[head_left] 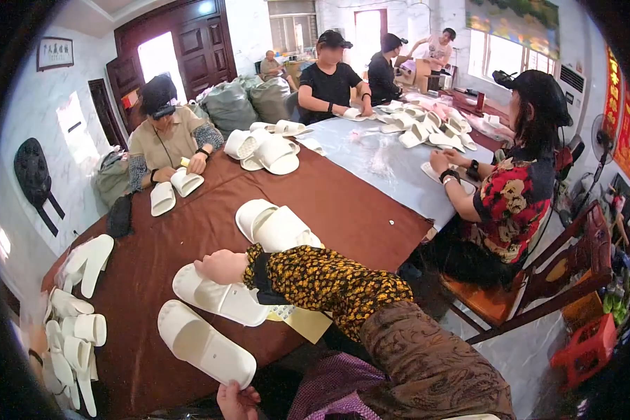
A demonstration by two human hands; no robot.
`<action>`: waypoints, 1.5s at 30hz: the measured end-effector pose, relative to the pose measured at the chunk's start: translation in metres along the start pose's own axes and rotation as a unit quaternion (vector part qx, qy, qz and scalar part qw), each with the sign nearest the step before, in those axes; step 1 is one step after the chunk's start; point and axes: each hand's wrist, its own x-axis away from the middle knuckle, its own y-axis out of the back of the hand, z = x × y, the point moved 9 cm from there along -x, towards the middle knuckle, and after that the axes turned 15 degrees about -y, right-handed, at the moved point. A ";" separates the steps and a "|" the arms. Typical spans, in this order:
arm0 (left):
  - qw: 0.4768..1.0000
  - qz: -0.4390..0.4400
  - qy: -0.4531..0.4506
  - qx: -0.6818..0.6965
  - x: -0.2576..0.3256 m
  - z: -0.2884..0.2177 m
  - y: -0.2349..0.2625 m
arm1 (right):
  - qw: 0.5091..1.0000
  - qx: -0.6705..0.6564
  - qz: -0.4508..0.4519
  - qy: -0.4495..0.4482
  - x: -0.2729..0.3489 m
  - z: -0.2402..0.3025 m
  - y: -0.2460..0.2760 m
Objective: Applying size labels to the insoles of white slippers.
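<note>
Two white slide slippers lie side by side on the brown cloth before me. At the near slipper point(206, 343), my left hand point(236, 402) pinches the heel end between thumb and fingers. My right hand point(221, 267) reaches across from the lower right in a patterned sleeve. It is closed at the far edge of the second slipper point(220, 297), by the strap; its fingertips are partly hidden. Under that slipper's heel and my right forearm lies a yellowish sheet with printed stickers point(304, 323). Just beyond my right forearm sit more white slippers point(276, 227), one overlapping another.
Stacked slippers point(77, 336) line the left table edge. A slipper pile point(266, 150) stands farther back, another point(427, 122) on the plastic-covered table point(360, 157). Co-workers handle slippers at left point(175, 147), back and right point(518, 182). A wooden chair point(539, 273) stands right, near a red stool point(584, 350).
</note>
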 end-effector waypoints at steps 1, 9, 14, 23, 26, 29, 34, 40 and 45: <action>1.000 0.008 0.004 -0.004 0.000 0.000 -0.001 | 1.000 -0.004 -0.003 0.001 -0.002 0.001 -0.003; 0.997 -0.012 -0.074 0.028 0.000 -0.013 -0.009 | 0.973 0.115 -0.119 0.160 0.003 0.017 0.026; 0.996 -0.047 -0.057 0.058 0.003 -0.011 -0.006 | 0.993 0.028 -0.041 0.102 0.024 0.016 0.046; 0.994 -0.020 -0.104 0.003 0.007 -0.025 -0.016 | 0.974 -0.014 -0.122 0.188 0.072 0.031 0.081; 0.995 0.004 -0.101 -0.005 0.006 -0.025 -0.025 | 0.971 -0.017 -0.123 0.206 0.087 0.031 0.082; 0.994 0.044 -0.096 0.022 0.004 -0.023 -0.038 | 0.977 -0.004 -0.093 0.192 0.094 0.030 0.073; 1.000 -0.018 0.008 0.000 0.000 0.003 -0.031 | 0.993 0.058 0.035 0.092 0.094 0.014 0.037; 1.000 -0.002 0.014 -0.026 0.001 0.007 -0.028 | 0.957 0.131 -0.157 0.207 0.118 0.040 0.065; 0.998 -0.009 0.005 -0.065 -0.003 -0.002 -0.018 | 0.973 0.076 -0.018 0.219 0.129 0.057 0.061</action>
